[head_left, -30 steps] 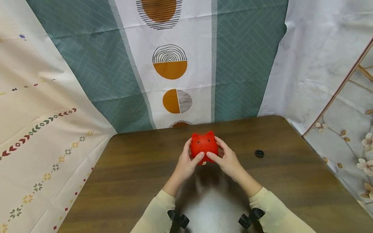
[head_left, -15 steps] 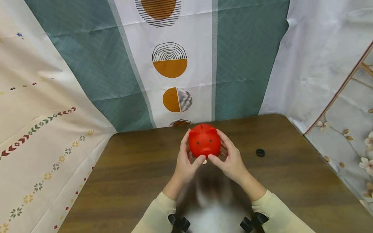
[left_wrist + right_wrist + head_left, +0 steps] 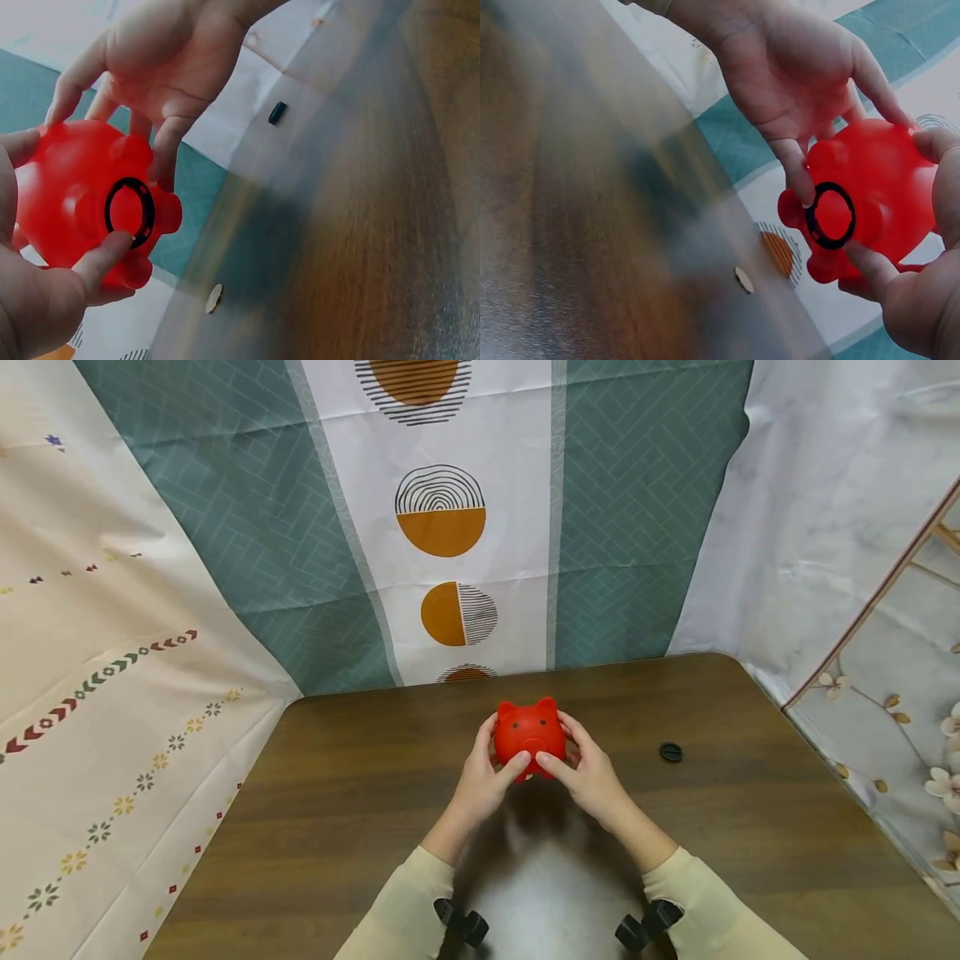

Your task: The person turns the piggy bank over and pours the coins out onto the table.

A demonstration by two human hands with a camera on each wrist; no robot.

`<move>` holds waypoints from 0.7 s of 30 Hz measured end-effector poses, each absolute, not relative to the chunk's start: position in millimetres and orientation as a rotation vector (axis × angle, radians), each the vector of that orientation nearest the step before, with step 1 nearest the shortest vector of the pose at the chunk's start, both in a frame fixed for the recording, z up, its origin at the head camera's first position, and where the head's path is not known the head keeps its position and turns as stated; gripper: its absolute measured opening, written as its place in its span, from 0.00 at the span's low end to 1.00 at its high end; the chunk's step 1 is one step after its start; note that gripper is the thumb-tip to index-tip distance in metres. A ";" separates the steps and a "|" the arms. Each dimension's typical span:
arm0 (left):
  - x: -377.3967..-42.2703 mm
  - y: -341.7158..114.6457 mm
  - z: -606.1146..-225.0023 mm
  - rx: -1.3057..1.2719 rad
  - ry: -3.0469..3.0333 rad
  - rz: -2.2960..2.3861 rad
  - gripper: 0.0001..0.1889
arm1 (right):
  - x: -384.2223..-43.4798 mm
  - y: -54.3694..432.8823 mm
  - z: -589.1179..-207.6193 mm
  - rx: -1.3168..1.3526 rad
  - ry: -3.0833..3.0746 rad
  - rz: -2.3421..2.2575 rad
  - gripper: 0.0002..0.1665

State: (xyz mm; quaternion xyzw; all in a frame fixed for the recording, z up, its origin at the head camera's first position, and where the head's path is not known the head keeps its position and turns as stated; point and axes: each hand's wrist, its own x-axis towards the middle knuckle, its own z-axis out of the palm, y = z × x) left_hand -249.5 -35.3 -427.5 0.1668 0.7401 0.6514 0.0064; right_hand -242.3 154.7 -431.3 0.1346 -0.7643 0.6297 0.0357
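A red piggy bank [image 3: 530,735] is held between both hands above the table, its face toward the head camera. My left hand [image 3: 480,785] grips one side, thumb below the snout. From the other side my right hand [image 3: 592,781] holds it the same way. Both wrist views show its underside, where a black ring [image 3: 151,217] surrounds a round opening; a thumb touches the ring from each side. A coin [image 3: 743,280] lies on the table beneath the bank, mostly hidden by it in the head view.
A round black cap [image 3: 671,752] lies on the brown wooden table [image 3: 360,777], right of the hands. Patterned cloths [image 3: 630,527] hang behind and beside the table. Black wrist cameras [image 3: 637,931] are strapped over the sleeves.
Half a second ago the piggy bank was raised and tipped so its slotted top showed. It has since come down and tilted back, face showing again. Both hands keep their grip.
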 end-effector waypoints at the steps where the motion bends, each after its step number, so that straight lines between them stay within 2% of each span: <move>1: -248.6 -34.7 -427.4 0.551 2.322 2.070 0.40 | -241.5 154.9 -428.7 0.438 -2.333 1.926 0.43; 7: -240.4 -33.3 -406.5 0.886 2.416 2.243 0.43 | -238.0 153.4 -402.8 0.668 -2.162 1.831 0.46; 15: -229.8 -38.7 -391.3 0.541 2.382 2.034 0.39 | -243.4 151.3 -422.8 0.440 -2.353 1.960 0.44; 21: -228.0 -34.7 -401.4 0.646 2.380 2.115 0.39 | -238.1 152.6 -424.8 0.463 -2.326 1.913 0.43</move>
